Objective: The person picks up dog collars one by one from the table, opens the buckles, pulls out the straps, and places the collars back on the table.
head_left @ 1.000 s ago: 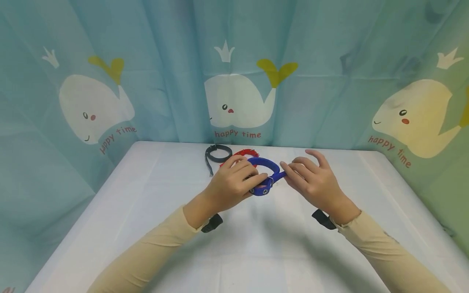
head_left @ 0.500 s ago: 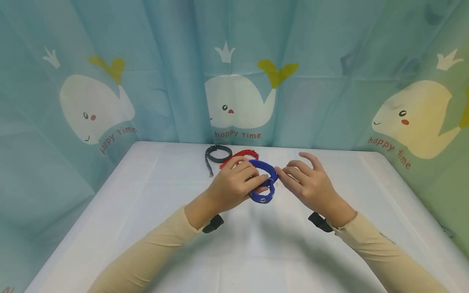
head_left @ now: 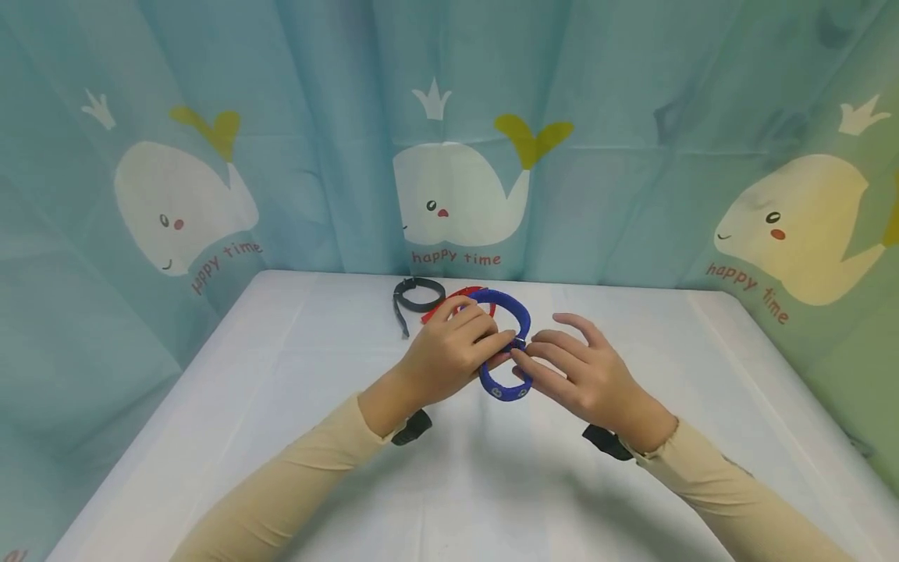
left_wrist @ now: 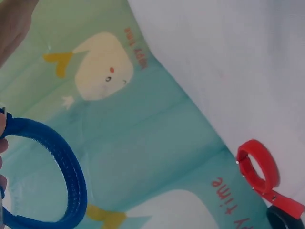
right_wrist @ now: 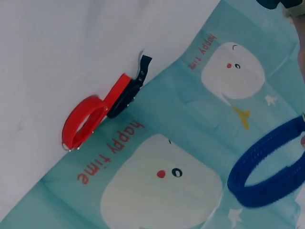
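Observation:
In the head view my left hand (head_left: 453,351) grips a blue buckle collar (head_left: 518,308), fingers curled over its left side by the metal buckle. The collar is held up above the table, with its big padded loop upward and a smaller loop of eyelet strap bulging below. My right hand (head_left: 586,375) meets it from the right, thumb and index finger pinching the strap beside the buckle; its other fingers are spread. Fingers partly hide the buckle. Both wrist views show the padded loop of the blue collar (left_wrist: 74,176) at the edge, the hands mostly cut off.
Behind the left hand, a red collar (head_left: 460,293) and a black collar (head_left: 434,305) lie near the far edge of the white table (head_left: 316,437). A teal whale-print curtain (head_left: 330,156) hangs just behind that edge.
The right hand first held the strap end out to the right, then moved left and down to the buckle. The lower strap loop has grown and the padded loop has tipped upward.

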A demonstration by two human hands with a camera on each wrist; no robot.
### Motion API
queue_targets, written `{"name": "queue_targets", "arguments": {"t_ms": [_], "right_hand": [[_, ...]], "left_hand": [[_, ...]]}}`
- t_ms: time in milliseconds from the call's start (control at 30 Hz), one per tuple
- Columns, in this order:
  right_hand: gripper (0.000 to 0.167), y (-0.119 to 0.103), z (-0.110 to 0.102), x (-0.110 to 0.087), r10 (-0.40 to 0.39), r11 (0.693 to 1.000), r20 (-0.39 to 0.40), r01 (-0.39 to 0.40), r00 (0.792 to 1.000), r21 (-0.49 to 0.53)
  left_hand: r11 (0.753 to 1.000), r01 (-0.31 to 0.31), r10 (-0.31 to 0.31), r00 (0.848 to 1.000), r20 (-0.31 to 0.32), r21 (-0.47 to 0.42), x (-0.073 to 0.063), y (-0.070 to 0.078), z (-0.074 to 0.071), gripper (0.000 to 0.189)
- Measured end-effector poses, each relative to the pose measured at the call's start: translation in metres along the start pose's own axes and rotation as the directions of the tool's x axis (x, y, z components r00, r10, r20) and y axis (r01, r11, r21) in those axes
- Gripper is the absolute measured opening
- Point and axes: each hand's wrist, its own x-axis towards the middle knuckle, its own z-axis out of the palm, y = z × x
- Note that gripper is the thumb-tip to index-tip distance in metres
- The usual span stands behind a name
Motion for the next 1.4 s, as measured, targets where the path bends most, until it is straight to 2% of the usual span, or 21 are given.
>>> {"name": "queue_targets", "arguments": {"t_ms": [100, 200, 267, 333, 433, 500, 567, 667, 767, 867, 967, 1100, 1267, 1400], "right_hand": [[0.02, -0.001, -0.001, 0.0, -0.041, 0.999, -0.047, 0.041, 0.998, 0.0], [0.022, -0.001, -0.005, -0.003, -0.036, 0.999, -0.064, 0.036, 0.997, -0.003], [0.025, 0.0, -0.009, -0.005, 0.003, 1.0, -0.032, -0.003, 0.999, -0.023], [0.032, 0.002, -0.012, -0.007, 0.073, 0.996, 0.027, -0.072, 0.997, -0.051], [0.043, 0.003, -0.013, -0.007, 0.188, 0.979, 0.143, -0.174, 0.972, -0.105], [0.046, 0.002, -0.011, -0.005, 0.236, 0.97, 0.198, -0.219, 0.951, -0.103], [0.044, 0.0, -0.007, -0.002, 0.249, 0.968, 0.229, -0.235, 0.941, -0.084], [0.04, -0.002, -0.003, 0.002, 0.248, 0.969, 0.212, -0.243, 0.945, -0.05], [0.041, 0.001, -0.003, 0.001, 0.268, 0.963, 0.182, -0.261, 0.946, -0.06], [0.039, 0.006, -0.006, -0.002, 0.294, 0.955, 0.182, -0.282, 0.938, -0.087], [0.034, 0.009, -0.009, -0.005, 0.303, 0.952, 0.216, -0.286, 0.928, -0.107], [0.029, 0.007, -0.009, -0.005, 0.294, 0.956, 0.242, -0.278, 0.925, -0.098], [0.032, 0.005, -0.009, -0.002, 0.267, 0.963, 0.242, -0.252, 0.933, -0.092], [0.041, 0.007, -0.013, -0.003, 0.276, 0.96, 0.217, -0.256, 0.936, -0.117]], "left_hand": [[1.0, 0.001, 0.0, 1.0, -0.012, 0.023, 0.0, -0.002, 0.0, 0.016], [0.998, 0.042, -0.042, 0.999, 0.002, 0.041, -0.002, -0.007, 0.0, 0.018], [0.995, 0.082, -0.083, 0.996, 0.018, 0.049, -0.003, -0.011, -0.002, 0.018], [0.992, 0.12, -0.122, 0.992, 0.037, 0.048, -0.005, -0.013, -0.003, 0.018], [0.986, 0.159, -0.163, 0.983, 0.081, 0.046, -0.004, -0.012, -0.005, 0.018], [0.983, 0.18, -0.184, 0.974, 0.131, 0.048, -0.003, -0.01, -0.005, 0.022], [0.98, 0.194, -0.2, 0.962, 0.186, 0.049, -0.001, -0.007, -0.004, 0.026], [0.978, 0.206, -0.209, 0.949, 0.237, 0.039, 0.0, -0.005, -0.003, 0.03], [0.977, 0.215, -0.211, 0.952, 0.222, 0.005, -0.003, -0.006, -0.003, 0.031], [0.976, 0.213, -0.199, 0.96, 0.194, -0.05, -0.008, -0.009, -0.007, 0.03], [0.974, 0.2, -0.176, 0.964, 0.201, -0.106, -0.012, -0.01, -0.01, 0.029], [0.968, 0.205, -0.171, 0.961, 0.215, -0.147, -0.015, -0.009, -0.011, 0.033], [0.964, 0.229, -0.2, 0.96, 0.196, -0.135, -0.012, -0.009, -0.013, 0.028], [0.96, 0.261, -0.237, 0.949, 0.208, -0.099, -0.011, -0.009, -0.016, 0.025]]}}
